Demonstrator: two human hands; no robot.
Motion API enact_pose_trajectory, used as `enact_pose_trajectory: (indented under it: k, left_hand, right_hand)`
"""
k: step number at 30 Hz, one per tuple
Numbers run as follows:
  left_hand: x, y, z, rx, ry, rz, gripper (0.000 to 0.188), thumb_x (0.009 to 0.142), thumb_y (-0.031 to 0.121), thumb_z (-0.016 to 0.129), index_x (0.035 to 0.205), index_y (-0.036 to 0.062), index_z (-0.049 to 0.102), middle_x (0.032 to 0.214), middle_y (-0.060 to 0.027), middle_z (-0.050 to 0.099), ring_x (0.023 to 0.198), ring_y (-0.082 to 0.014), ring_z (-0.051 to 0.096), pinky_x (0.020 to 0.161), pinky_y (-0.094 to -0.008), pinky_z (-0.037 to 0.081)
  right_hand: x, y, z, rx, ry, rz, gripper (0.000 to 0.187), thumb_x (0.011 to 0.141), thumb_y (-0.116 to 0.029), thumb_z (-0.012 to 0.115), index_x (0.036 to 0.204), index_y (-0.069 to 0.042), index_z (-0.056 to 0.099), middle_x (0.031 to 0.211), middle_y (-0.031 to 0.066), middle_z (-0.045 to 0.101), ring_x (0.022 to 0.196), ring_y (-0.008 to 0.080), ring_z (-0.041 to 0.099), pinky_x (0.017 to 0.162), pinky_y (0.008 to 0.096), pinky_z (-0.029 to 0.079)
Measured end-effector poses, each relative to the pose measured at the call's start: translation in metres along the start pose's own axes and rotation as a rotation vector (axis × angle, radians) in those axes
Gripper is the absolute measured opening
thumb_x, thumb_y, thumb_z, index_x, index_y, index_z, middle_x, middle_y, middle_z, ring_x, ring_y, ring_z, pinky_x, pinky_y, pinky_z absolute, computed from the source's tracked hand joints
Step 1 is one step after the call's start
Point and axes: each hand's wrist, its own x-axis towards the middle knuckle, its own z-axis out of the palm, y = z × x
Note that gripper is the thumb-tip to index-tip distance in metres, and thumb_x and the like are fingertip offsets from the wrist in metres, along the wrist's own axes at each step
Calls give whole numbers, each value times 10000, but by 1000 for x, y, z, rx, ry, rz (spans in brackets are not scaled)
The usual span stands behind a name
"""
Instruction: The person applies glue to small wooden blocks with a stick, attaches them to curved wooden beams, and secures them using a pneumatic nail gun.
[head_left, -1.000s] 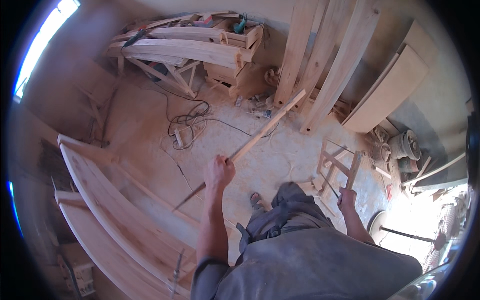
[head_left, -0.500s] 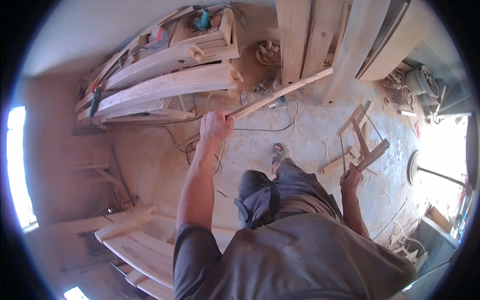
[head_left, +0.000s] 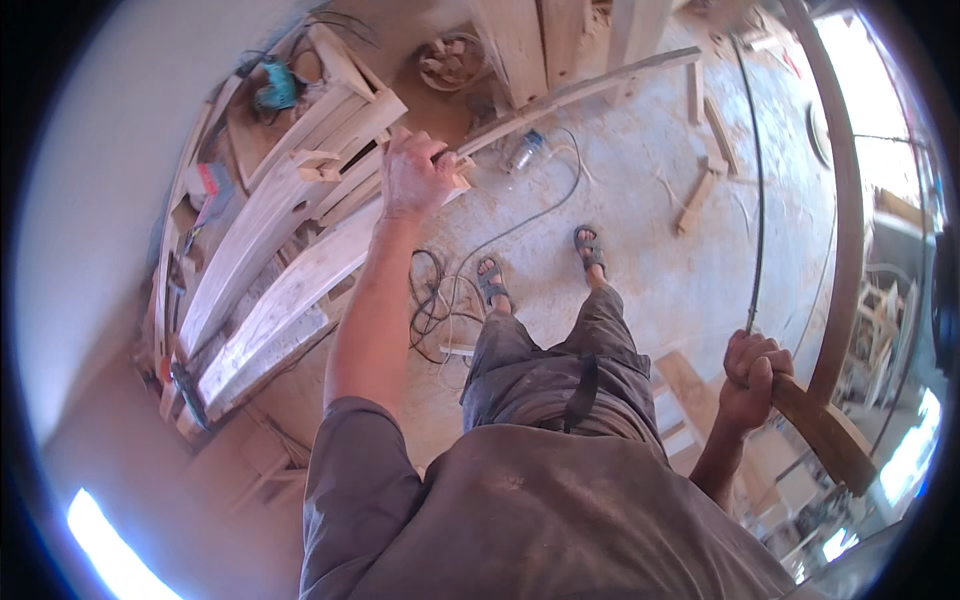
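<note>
My left hand (head_left: pixel 416 174) is closed around a long, thin wooden strip (head_left: pixel 590 92), whose far end reaches out to the upper right. The hand is over the ends of the pale curved timbers (head_left: pixel 285 285). On the right, my right hand (head_left: pixel 752 380) grips a wooden frame saw (head_left: pixel 845 190) by the end of its frame. The saw stands upright in view, its narrow dark blade (head_left: pixel 754 190) running up from beside my fist. Its far end passes out of sight at the top.
A teal power tool (head_left: pixel 277 84) lies on the timber stack. Beyond stand wide planks (head_left: pixel 508 45) and a basin of wood offcuts (head_left: pixel 452 64). A black cable (head_left: pixel 430 310) lies coiled near my feet, with a clear bottle (head_left: pixel 524 150) farther off. Short wood pieces (head_left: pixel 697 200) lie on the floor.
My view has turned toward the timber stack. The left hand has moved up with the strip to the timber ends. The right hand has swung the saw up and nearer.
</note>
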Motion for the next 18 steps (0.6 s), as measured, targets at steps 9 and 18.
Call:
enact_pose_trajectory:
  k: [9, 18]
  left_hand:
    - [11, -16, 7, -186, -29, 115, 150, 823, 146, 755, 923, 36, 777, 1105, -55, 659, 1040, -290, 554, 973, -422, 464]
    - [0, -21, 13, -389, 111, -26, 106, 850, 94, 764, 875, -6, 739, 993, -103, 701, 802, -244, 690, 705, -346, 554]
  right_hand:
    - [-57, 24, 122, 209, -166, 135, 150, 916, -64, 623, 832, -38, 501, 748, 89, 538, 679, 194, 481, 683, 389, 432]
    - [-68, 71, 168, 347, -233, 422, 200, 976, -129, 659, 850, -51, 524, 772, 71, 560, 717, 173, 506, 751, 382, 465]
